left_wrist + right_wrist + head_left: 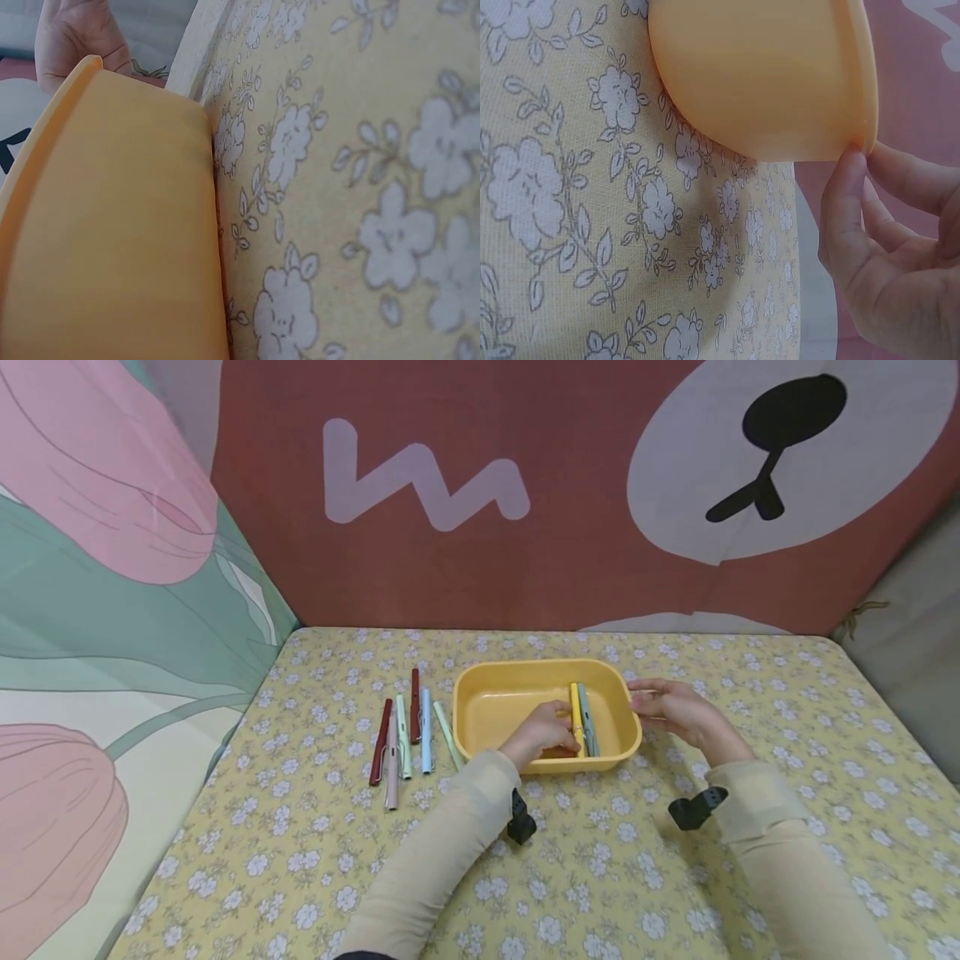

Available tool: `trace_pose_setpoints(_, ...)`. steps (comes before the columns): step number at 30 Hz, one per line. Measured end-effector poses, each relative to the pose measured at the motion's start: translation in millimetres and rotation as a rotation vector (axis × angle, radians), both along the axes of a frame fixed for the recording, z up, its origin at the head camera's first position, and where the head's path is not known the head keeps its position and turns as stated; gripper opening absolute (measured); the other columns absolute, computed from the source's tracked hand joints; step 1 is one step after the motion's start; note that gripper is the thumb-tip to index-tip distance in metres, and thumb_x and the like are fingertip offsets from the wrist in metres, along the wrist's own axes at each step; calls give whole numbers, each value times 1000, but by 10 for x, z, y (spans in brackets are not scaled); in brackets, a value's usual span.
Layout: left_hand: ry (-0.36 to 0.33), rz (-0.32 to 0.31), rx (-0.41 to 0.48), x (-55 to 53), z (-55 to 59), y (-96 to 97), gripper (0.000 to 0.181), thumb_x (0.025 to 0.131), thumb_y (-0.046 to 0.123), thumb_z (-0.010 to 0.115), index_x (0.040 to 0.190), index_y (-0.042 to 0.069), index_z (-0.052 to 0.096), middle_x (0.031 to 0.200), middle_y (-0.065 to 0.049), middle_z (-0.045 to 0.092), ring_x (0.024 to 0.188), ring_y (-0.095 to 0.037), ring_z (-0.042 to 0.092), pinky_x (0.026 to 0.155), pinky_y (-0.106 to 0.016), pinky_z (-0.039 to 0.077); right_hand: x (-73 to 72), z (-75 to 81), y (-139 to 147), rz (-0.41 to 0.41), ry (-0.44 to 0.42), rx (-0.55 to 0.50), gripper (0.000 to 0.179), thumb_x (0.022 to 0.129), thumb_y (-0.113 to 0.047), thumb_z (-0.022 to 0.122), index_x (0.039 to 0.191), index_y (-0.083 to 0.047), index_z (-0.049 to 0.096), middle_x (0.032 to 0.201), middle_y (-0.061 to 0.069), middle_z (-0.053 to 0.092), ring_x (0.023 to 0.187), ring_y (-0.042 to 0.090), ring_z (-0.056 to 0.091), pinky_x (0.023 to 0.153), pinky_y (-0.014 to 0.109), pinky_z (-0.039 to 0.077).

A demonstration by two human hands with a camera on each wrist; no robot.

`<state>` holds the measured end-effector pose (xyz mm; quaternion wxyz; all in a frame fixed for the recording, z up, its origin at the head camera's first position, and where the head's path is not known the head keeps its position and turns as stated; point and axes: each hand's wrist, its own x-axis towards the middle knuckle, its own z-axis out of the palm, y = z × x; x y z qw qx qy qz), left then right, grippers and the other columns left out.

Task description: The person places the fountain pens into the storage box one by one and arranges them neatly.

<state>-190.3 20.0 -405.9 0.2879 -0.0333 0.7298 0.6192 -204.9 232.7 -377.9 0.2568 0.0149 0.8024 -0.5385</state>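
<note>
A yellow plastic tub (480, 670) sits on the flowered cloth. My left hand (542, 728) reaches over its near wall, fingers bent beside a yellow pen (576, 714); its fingertips seem to touch the pen, but whether they grip it is unclear. Against that pen lies a blue-grey pen (587, 718), also in the tub. The left wrist view catches the tub's outer wall (120, 217), not the left hand's fingers. At the right end, my right hand (900, 247) pinches the tub's rim between thumb and finger.
Left of the tub lie several pens: dark red pens (381, 743) (415, 706), a pale pink pen (392, 760), mint pens (403, 735) (446, 735) and a light blue pen (427, 731). A printed fabric wall (450, 568) rises behind the table (315, 877).
</note>
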Motion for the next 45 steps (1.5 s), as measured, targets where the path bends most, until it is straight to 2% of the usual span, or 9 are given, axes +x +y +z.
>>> trace_pose_setpoints(7, 54, -7, -61, -10, 11, -8, 70, 78, -14, 66, 141, 4, 43, 131, -22, 56, 109, -29, 62, 80, -30, 59, 6, 12, 11, -3, 0, -1, 61, 99, -15, 51, 150, 2, 22, 114, -1, 53, 86, -4, 60, 88, 22, 56)
trace_pose_setpoints(10, 50, -2, -60, -9, 22, -17, 70, 79, -12, 67, 142, 5, 43, 133, -21, 55, 116, -29, 59, 86, -32, 58, 11, 16, 6, -9, 3, 1, 61, 99, -15, 51, 149, 2, 22, 111, -4, 55, 86, -4, 60, 87, 21, 56)
trace_pose_setpoints(12, 51, 13, -57, -9, 26, -22, 69, 79, -11, 68, 142, 5, 43, 131, -20, 56, 114, -28, 59, 86, -31, 58, 16, 17, 0, -11, 5, 5, 60, 99, -15, 51, 149, 2, 23, 109, -5, 56, 86, -4, 60, 87, 21, 56)
trace_pose_setpoints(18, 81, 83, 5, -15, 16, -39, 61, 81, -6, 67, 138, 5, 47, 119, -17, 59, 92, -22, 64, 77, -28, 59, 24, 4, -15, -19, 6, 8, 60, 99, -15, 50, 149, 2, 23, 113, -1, 55, 85, -3, 61, 85, 21, 56)
trace_pose_setpoints(20, 93, 98, 27, -20, 29, -51, 60, 83, -5, 66, 138, 6, 47, 120, -16, 59, 92, -21, 64, 80, -29, 59, 24, -1, -17, -23, 4, 8, 60, 99, -15, 50, 149, 2, 23, 113, -1, 56, 85, -3, 61, 85, 20, 57)
trace_pose_setpoints(27, 96, 118, 103, -52, 126, -142, 56, 86, -4, 64, 139, 5, 47, 125, -21, 57, 102, -30, 64, 90, -39, 57, 20, -7, -16, -25, -2, 9, 59, 99, -16, 49, 150, 2, 23, 110, -2, 57, 85, -2, 61, 84, 21, 57)
trace_pose_setpoints(33, 92, 109, 137, -67, 180, -273, 52, 87, -2, 63, 137, 3, 48, 127, -22, 55, 106, -31, 62, 96, -42, 55, 21, -13, -13, -26, -15, -20, 59, 99, -15, 49, 149, 3, 23, 98, -11, 59, 85, -1, 62, 85, 22, 57)
trace_pose_setpoints(41, 84, 41, 150, -83, 280, -484, 54, 91, 0, 60, 142, 6, 43, 138, -23, 48, 120, -34, 56, 102, -41, 51, 27, -17, -11, -33, -31, -45, 58, 100, -16, 49, 149, 3, 23, 94, -14, 60, 85, -2, 63, 83, 19, 57)
trace_pose_setpoints(45, 86, 40, 163, -95, 327, -598, 53, 92, 1, 58, 143, 5, 42, 140, -24, 46, 124, -35, 53, 105, -43, 48, 23, -17, -8, -33, -27, -47, 59, 100, -16, 49, 149, 2, 23, 94, -15, 60, 84, -2, 63, 82, 20, 57)
